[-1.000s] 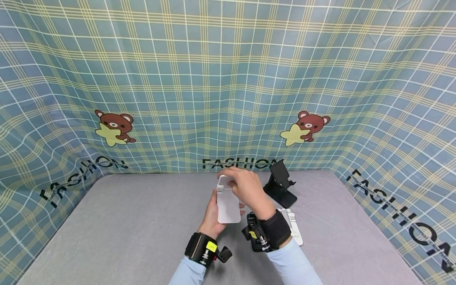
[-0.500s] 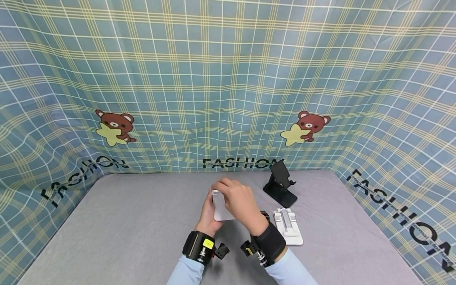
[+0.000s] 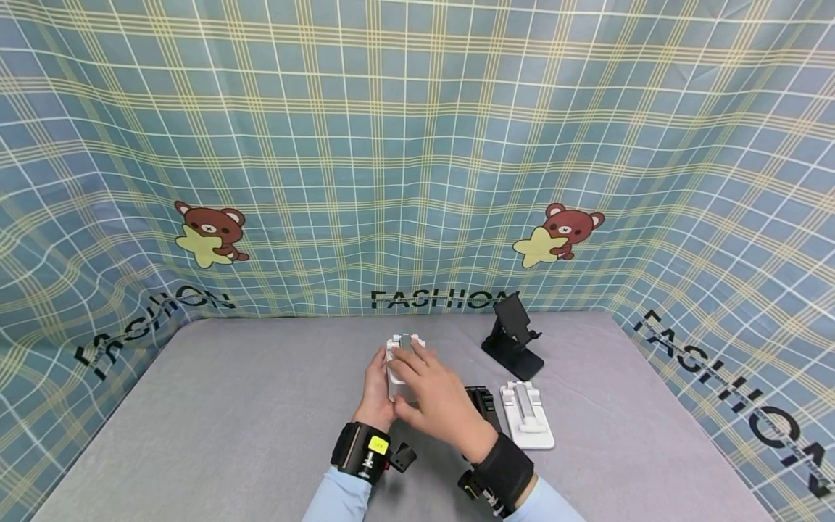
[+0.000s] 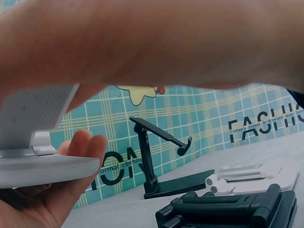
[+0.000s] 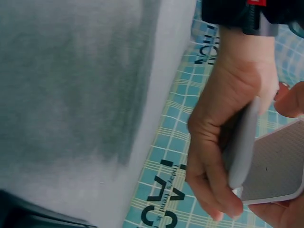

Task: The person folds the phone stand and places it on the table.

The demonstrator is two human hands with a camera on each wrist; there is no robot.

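Note:
A white folding phone stand (image 3: 394, 373) is held above the table in my left hand (image 3: 376, 397), whose fingers curl round its base. My right hand (image 3: 438, 395) lies over the stand with its fingers fairly straight and spread, covering much of it. In the right wrist view the stand's textured panel (image 5: 278, 164) is tilted at an angle to the base (image 5: 243, 147), between my right thumb and fingers. From the left wrist view, the base (image 4: 52, 171) shows edge-on below the hinge (image 4: 42, 144), and my right forearm crosses the top.
An unfolded black phone stand (image 3: 512, 337) stands at the back right. Before it lies a folded white stand (image 3: 535, 431). A folded black stand (image 3: 481, 400) sits beside that, partly behind my right wrist. A checked cloth (image 3: 417, 181) hangs behind the grey table (image 3: 228, 413).
The white stand's panel has swung down toward its base, and hinge parts now show at the top. My right fingers have gone from curled at its top edge to spread over it.

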